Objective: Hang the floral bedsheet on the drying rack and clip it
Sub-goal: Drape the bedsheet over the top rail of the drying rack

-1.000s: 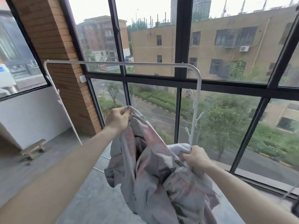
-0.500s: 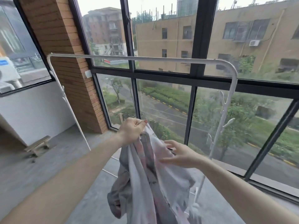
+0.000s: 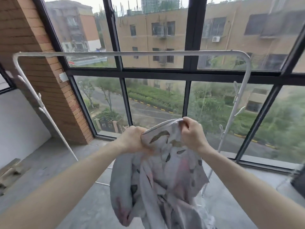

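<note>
While both hands were farther apart on the bundle a second ago, and the right palm lay open against the cloth half a second back, they now sit side by side along one hemmed edge of the crumpled pale grey cotton bedsheet with pink and dark floral print (image 3: pixel 158 176). The left hand (image 3: pixel 132 141) is curled into a fist round that edge, and the right hand (image 3: pixel 192 135) pinches it between thumb and bent fingers, with only a short span of hem stretched between them. Everything else of the sheet hangs bunched below the two grips, in front of the person and clear of the floor as far as can be seen.

Above and beyond the grips runs the top bar of the white tubular metal drying rack (image 3: pixel 132 54), bare of cloth. The sheet touches it nowhere. Finding the hem looks like the start of spreading: the hands would probably need to slide apart along it before lifting it over the bar. No clips are visible.
</note>
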`<move>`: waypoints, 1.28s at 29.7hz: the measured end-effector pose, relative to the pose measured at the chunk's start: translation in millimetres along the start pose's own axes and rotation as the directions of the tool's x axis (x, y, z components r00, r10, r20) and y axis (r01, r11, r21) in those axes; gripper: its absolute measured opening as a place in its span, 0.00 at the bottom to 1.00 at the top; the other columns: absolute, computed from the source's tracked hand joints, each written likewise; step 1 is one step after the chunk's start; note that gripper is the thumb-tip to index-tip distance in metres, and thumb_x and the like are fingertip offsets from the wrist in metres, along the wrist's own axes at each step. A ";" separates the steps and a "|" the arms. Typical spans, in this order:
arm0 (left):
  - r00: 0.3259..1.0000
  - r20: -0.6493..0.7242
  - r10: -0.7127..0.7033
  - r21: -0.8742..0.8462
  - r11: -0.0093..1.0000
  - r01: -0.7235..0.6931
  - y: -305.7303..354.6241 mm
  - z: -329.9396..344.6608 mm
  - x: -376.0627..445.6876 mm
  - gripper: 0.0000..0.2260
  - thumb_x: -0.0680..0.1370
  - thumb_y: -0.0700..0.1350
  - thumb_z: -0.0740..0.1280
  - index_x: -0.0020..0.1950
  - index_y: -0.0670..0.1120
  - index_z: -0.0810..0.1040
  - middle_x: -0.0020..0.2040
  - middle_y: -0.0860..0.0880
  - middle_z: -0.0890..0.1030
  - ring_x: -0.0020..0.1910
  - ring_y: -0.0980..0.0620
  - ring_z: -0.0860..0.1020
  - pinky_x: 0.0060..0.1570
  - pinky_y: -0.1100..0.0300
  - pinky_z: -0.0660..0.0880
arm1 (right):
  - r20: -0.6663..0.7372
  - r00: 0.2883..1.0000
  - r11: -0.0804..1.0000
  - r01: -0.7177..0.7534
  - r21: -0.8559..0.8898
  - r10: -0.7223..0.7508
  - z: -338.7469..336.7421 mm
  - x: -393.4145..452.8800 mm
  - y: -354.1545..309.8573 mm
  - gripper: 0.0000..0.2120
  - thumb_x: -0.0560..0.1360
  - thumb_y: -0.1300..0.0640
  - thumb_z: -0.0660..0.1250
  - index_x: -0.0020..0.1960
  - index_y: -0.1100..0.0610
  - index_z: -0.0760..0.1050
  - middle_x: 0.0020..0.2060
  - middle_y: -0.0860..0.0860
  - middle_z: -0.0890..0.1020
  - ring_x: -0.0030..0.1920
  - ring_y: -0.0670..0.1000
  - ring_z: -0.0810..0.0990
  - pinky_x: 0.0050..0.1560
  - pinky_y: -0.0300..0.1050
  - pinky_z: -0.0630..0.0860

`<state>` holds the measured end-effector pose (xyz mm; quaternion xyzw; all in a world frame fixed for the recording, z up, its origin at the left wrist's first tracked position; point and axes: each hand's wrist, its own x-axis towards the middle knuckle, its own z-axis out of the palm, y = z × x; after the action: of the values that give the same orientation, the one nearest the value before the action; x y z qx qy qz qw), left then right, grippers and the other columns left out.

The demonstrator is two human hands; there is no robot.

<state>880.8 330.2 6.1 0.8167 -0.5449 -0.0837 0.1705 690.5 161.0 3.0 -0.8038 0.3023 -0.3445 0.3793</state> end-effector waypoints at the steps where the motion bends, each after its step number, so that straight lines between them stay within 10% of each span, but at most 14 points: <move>1: 1.000 -0.021 -0.015 0.083 0.996 0.017 -8.8 8.2 -1.8 0.15 0.67 0.56 0.78 0.44 0.49 0.82 0.41 0.51 0.85 0.44 0.49 0.83 0.39 0.55 0.76 | -0.024 1.000 1.000 0.005 0.018 -0.005 0.1 -1.2 -5.2 0.16 0.83 0.60 0.60 0.36 0.56 0.71 0.27 0.48 0.73 0.29 0.46 0.68 0.34 0.46 0.66; 9: 0.896 -0.050 -0.441 0.121 0.888 0.444 -86.9 65.7 -30.9 0.07 0.73 0.49 0.63 0.43 0.52 0.82 0.47 0.49 0.77 0.50 0.41 0.81 0.44 0.54 0.76 | -0.201 0.969 0.990 0.141 -0.022 -0.143 -28.7 -9.7 -44.8 0.18 0.84 0.63 0.60 0.36 0.51 0.71 0.26 0.44 0.70 0.24 0.44 0.65 0.26 0.35 0.60; 17: 0.844 -0.063 -0.533 -0.465 0.764 0.448 -94.2 20.3 -7.0 0.15 0.66 0.51 0.57 0.37 0.44 0.79 0.38 0.44 0.83 0.44 0.41 0.80 0.39 0.53 0.71 | -0.229 0.959 0.945 0.088 -0.316 -0.166 -58.8 3.7 -24.6 0.13 0.84 0.57 0.59 0.41 0.51 0.71 0.30 0.49 0.78 0.34 0.60 0.76 0.38 0.56 0.72; 21: 0.909 -0.087 -0.408 -0.323 0.874 0.362 -67.7 -35.0 4.9 0.04 0.70 0.46 0.63 0.41 0.48 0.75 0.39 0.48 0.79 0.45 0.42 0.77 0.39 0.54 0.70 | -0.173 0.965 0.951 0.146 -0.271 -0.197 -63.4 12.7 -37.5 0.17 0.84 0.57 0.60 0.37 0.48 0.70 0.27 0.46 0.75 0.30 0.51 0.72 0.34 0.50 0.68; 25: 0.999 0.034 -0.003 -0.365 0.931 0.015 1.7 -56.3 8.3 0.29 0.68 0.49 0.78 0.66 0.57 0.72 0.61 0.57 0.78 0.60 0.56 0.77 0.55 0.60 0.74 | -0.031 0.925 0.897 0.359 -0.258 -0.379 -36.1 22.0 -80.4 0.16 0.80 0.53 0.68 0.34 0.53 0.75 0.24 0.44 0.74 0.27 0.46 0.71 0.32 0.44 0.68; 28: 0.985 -0.048 0.168 -0.381 0.908 -0.173 45.6 -52.4 16.9 0.19 0.70 0.54 0.78 0.59 0.58 0.78 0.51 0.59 0.82 0.51 0.59 0.79 0.48 0.58 0.76 | 0.044 0.906 0.868 0.417 -0.270 -0.422 -15.9 26.2 -104.9 0.12 0.71 0.44 0.78 0.36 0.51 0.83 0.29 0.43 0.81 0.31 0.44 0.78 0.35 0.38 0.74; 31: 0.975 -0.144 0.168 -0.429 0.877 -0.214 41.9 -42.8 24.8 0.08 0.77 0.48 0.72 0.41 0.47 0.78 0.35 0.55 0.78 0.36 0.55 0.75 0.38 0.57 0.71 | 0.047 0.934 0.904 0.356 -0.237 -0.355 -7.6 17.0 -100.6 0.17 0.66 0.37 0.80 0.35 0.50 0.81 0.30 0.44 0.82 0.32 0.44 0.78 0.36 0.39 0.74; 38: 0.972 -0.237 -0.004 -0.496 0.860 -0.117 9.7 -45.5 28.8 0.06 0.75 0.38 0.67 0.41 0.45 0.82 0.34 0.47 0.79 0.34 0.54 0.73 0.35 0.57 0.70 | 0.285 0.914 0.937 -0.206 -0.284 0.287 -10.5 -67.4 24.6 0.43 0.60 0.27 0.77 0.68 0.46 0.72 0.59 0.43 0.80 0.59 0.46 0.79 0.60 0.43 0.77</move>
<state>898.5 308.9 53.3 0.7308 -0.5041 -0.1240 0.4432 637.6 194.1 -34.0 -0.8451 0.3765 -0.1170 0.3609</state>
